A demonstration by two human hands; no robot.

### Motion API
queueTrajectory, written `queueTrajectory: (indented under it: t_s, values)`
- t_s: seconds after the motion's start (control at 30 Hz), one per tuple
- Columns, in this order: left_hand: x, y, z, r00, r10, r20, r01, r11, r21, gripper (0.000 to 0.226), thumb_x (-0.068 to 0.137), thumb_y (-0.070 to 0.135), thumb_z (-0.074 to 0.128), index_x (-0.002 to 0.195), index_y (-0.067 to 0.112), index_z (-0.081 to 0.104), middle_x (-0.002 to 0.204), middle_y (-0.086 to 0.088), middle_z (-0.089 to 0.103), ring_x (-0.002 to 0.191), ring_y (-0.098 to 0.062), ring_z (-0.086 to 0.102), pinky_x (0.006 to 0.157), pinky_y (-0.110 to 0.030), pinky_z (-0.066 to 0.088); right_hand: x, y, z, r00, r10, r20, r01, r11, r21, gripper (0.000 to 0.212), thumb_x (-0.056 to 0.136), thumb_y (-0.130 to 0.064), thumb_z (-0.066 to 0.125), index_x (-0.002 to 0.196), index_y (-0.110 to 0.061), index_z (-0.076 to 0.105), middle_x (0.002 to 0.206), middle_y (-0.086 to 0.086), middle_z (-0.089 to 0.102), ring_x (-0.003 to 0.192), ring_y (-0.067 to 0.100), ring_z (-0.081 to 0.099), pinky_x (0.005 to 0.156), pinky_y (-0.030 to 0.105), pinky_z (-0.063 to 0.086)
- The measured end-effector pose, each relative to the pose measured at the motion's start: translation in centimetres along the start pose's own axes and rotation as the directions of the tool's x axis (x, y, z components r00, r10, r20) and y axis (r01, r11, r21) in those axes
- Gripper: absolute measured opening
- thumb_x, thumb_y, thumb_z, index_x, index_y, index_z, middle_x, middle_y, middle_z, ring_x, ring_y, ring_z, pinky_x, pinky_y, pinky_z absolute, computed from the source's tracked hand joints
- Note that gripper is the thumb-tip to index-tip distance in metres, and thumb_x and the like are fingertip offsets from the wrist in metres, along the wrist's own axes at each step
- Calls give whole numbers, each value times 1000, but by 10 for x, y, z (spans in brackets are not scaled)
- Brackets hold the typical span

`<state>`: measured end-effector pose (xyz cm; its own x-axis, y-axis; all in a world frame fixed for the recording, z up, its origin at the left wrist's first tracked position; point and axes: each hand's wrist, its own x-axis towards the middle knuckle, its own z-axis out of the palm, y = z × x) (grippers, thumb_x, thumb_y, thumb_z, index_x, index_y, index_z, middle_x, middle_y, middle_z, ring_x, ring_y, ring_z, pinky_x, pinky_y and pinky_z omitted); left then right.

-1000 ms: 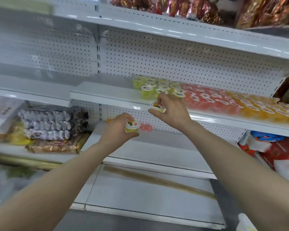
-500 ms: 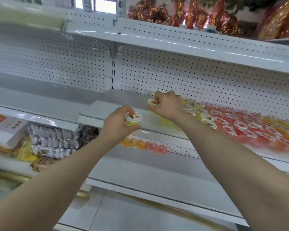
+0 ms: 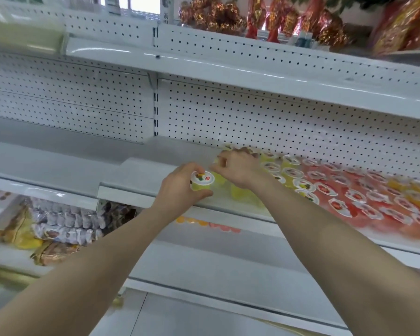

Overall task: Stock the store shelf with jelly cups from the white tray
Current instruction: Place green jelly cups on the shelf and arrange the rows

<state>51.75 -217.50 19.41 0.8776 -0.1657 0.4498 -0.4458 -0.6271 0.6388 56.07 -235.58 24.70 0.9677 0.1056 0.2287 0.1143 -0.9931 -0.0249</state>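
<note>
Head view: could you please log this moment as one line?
left hand grips yellow plastic jelly cup at white shelf edge | right hand over shelved yellow cups, grasp unclear

Single view: wide-angle camera worn on head. Faces forward at white metal store shelf (image 3: 136, 170) and white perforated back panel (image 3: 277, 122), from just above shelf level. Near range: bare forearms (image 3: 107, 263) enter from both bottom corners, left hand (image 3: 180, 187) and right hand (image 3: 238, 166) meeting at shelf front, frame centre. Shelf lines slope down to right, so camera seems rolled; right side blurred.
</note>
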Motion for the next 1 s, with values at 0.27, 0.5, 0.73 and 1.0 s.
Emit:
queueTrajectory:
  t_s: [0.27,0.5,0.73,1.0]
  values:
    - [1,17,22,996,-37,75,34,999,41,47,70,40,83,99,28,48,108,4,57,90,-16,50,71,-30,35,-20,36,-12,952,10,-306,-17,1000,-19,28,94,-41,51,103,-18,64,110,6,61,112,31,49,92,42,34]
    - [-10,21,15,995,96,36,-100,984,148,63,70,40,83,122,20,54,123,-4,51,114,-25,48,92,-30,38,-60,50,-8,900,-22,-435,-19,996,-90,32,89,-42,62,110,-19,67,113,9,63,102,35,58,84,46,42]
    - [-41,53,8,928,361,-90,-326,906,269,45,81,32,74,120,13,58,119,-9,54,114,-31,49,97,-38,42,-135,60,-19,858,-121,-500,37,984,-175,36,84,-39,60,112,-18,64,108,7,63,100,32,58,86,46,41]
    - [-115,114,56,848,529,29,-521,823,225,43,83,31,72,121,14,60,121,-6,56,115,-28,47,97,-33,38,-275,112,-6,902,-85,-423,-30,965,-260,36,86,-38,59,114,-16,64,108,6,64,101,32,57,86,44,38]
